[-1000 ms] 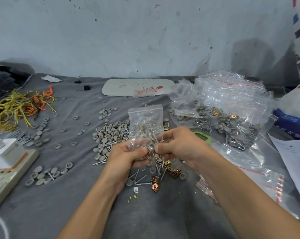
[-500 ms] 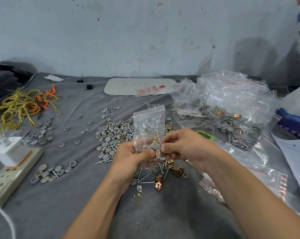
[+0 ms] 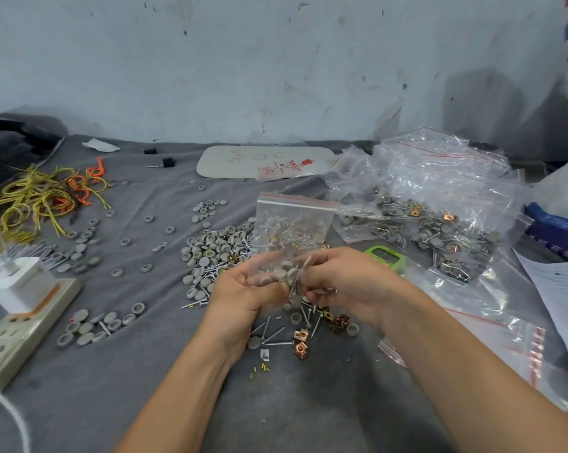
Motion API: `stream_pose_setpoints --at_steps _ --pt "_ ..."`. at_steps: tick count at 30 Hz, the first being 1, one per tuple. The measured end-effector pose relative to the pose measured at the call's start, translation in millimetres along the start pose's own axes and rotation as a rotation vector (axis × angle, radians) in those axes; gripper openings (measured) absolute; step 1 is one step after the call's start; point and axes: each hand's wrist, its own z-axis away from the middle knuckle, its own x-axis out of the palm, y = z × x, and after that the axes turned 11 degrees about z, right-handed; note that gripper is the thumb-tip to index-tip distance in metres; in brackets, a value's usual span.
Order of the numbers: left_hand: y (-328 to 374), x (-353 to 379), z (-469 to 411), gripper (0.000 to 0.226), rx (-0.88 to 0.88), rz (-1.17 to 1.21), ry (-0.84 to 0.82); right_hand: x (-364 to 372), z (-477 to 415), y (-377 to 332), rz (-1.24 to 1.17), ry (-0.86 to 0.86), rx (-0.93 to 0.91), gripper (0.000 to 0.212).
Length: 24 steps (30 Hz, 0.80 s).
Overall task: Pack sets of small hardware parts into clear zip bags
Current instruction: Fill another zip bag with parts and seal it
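A small clear zip bag with a red strip stands upright over the middle of the grey cloth, with screws and a few copper clips inside it. My left hand grips its lower part from the left. My right hand pinches some screws and grey caps at the bag's lower right. Loose grey caps lie heaped left of the bag. Under my hands lie screws and copper clips.
A heap of filled clear bags fills the right side, with a green device in front of it. Empty zip bags lie at right front. A power strip with a white charger sits at left, yellow and orange wires behind it.
Both hands have stayed together at the bottom of the bag. The bag stands a little more upright and open at the top than a second ago.
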Motion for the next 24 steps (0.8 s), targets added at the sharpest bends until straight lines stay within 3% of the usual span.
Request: stream_pose_setpoints --at_steps 9,13,17,20,24 --pt "6.1 0.7 -0.7 0.041 -0.124 0.067 -0.012 -4.6 5.9 -5.3 0.016 0.023 -0.059 0.027" --pt "7.6 -0.3 -2.1 0.046 -0.151 0.123 -0.027 -5.2 8.4 -7.2 0.032 0.042 -0.069 0.032" --pt "4.6 0.7 0.7 0.045 -0.071 0.094 -0.027 -5.3 9.6 -8.6 0.037 0.047 -0.066 0.021" --pt "1.1 2.7 4.5 0.051 0.002 -0.043 -0.041 -6.5 10.5 -8.4 0.026 0.040 -0.075 0.027" --pt "1.2 3.2 4.9 0.044 0.032 -0.078 -0.025 -7.1 13.6 -9.1 0.031 0.022 -0.070 0.014"
